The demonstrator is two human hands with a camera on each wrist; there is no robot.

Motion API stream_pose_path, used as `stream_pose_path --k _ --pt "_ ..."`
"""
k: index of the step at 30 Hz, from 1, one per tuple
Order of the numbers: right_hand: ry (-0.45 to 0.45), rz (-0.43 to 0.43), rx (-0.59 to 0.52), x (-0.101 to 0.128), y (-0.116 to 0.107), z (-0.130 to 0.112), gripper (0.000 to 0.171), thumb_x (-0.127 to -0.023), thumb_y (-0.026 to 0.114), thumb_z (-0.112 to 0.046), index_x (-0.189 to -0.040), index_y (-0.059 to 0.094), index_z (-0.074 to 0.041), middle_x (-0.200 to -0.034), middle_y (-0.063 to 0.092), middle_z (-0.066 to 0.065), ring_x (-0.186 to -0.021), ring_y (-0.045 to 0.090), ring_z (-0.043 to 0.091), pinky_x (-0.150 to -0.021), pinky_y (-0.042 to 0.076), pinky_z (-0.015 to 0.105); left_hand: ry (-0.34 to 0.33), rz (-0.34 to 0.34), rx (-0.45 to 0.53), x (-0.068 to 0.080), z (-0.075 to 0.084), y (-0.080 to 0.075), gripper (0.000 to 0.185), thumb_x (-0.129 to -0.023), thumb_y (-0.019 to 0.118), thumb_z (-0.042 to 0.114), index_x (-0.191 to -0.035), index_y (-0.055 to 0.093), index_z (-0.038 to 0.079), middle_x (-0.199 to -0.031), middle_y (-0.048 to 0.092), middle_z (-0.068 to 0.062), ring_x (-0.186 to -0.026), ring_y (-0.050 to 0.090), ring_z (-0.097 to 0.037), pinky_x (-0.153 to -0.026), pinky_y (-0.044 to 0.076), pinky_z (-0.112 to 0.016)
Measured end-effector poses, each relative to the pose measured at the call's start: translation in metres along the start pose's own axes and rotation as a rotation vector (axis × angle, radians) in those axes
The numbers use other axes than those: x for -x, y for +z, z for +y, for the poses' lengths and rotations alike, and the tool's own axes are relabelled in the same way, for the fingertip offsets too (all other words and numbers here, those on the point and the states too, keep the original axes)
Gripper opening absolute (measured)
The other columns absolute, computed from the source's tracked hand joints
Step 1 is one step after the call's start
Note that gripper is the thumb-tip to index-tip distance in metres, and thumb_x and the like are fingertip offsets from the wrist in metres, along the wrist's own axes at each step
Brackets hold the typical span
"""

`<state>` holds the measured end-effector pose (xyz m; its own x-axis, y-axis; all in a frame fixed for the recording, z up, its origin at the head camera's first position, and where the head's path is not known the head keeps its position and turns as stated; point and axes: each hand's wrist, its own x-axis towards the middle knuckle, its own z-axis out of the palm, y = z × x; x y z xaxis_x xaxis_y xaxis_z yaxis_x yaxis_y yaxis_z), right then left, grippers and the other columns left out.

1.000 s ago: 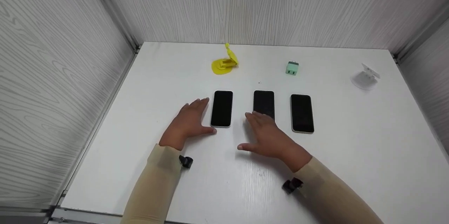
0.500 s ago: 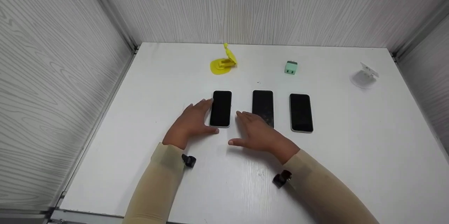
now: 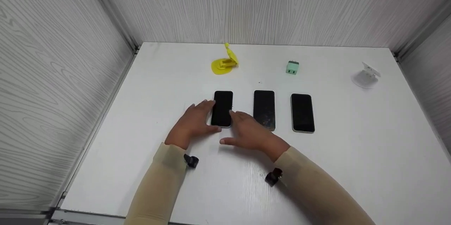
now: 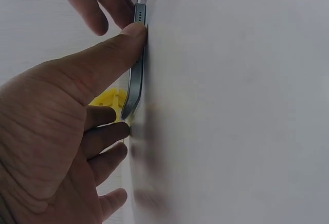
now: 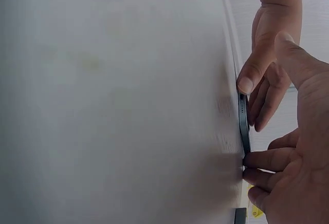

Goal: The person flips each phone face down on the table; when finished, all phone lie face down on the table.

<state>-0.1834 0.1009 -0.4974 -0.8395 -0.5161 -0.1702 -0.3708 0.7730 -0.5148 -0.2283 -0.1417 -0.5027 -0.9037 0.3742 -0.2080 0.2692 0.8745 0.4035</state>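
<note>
The leftmost phone (image 3: 222,108) lies flat on the white table, its dark screen facing up. My left hand (image 3: 195,119) is beside it, fingertips at its left edge. The left thumb touches the near end of the phone (image 4: 135,80) in the left wrist view. From the other side, my right hand (image 3: 250,131) reaches the phone's right edge with its fingertips, its thumb held apart over the table. The right wrist view shows those fingertips against the lower edge of the phone (image 5: 243,124). The middle phone (image 3: 264,108) lies just right of this hand.
A third phone (image 3: 302,112) lies further right. Behind the row stand a yellow folding phone stand (image 3: 222,66), a mint green charger plug (image 3: 292,67) and a clear-white stand (image 3: 366,77). Wood-grain panels (image 3: 246,6) close off the back and sides.
My right hand has moved left, off the middle phone, to the right edge of the leftmost phone. My left hand has shifted slightly right until it touches that phone.
</note>
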Motion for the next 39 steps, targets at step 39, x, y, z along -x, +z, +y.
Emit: stream_pose_path --k 39 --pt "0.139 0.221 -0.926 -0.02 -0.001 0.009 0.075 -0.1 0.08 -0.024 -0.163 0.047 0.001 -0.158 0.061 0.016 -0.144 0.063 0.032 -0.121 0.05 0.046 0.053 0.085 -0.014 -0.001 -0.003 0.001 0.081 -0.099 0.076 0.058 -0.163 0.053 0.014 -0.162 0.059 -0.006 -0.151 0.054 -0.032 -0.135 0.026 -0.054"
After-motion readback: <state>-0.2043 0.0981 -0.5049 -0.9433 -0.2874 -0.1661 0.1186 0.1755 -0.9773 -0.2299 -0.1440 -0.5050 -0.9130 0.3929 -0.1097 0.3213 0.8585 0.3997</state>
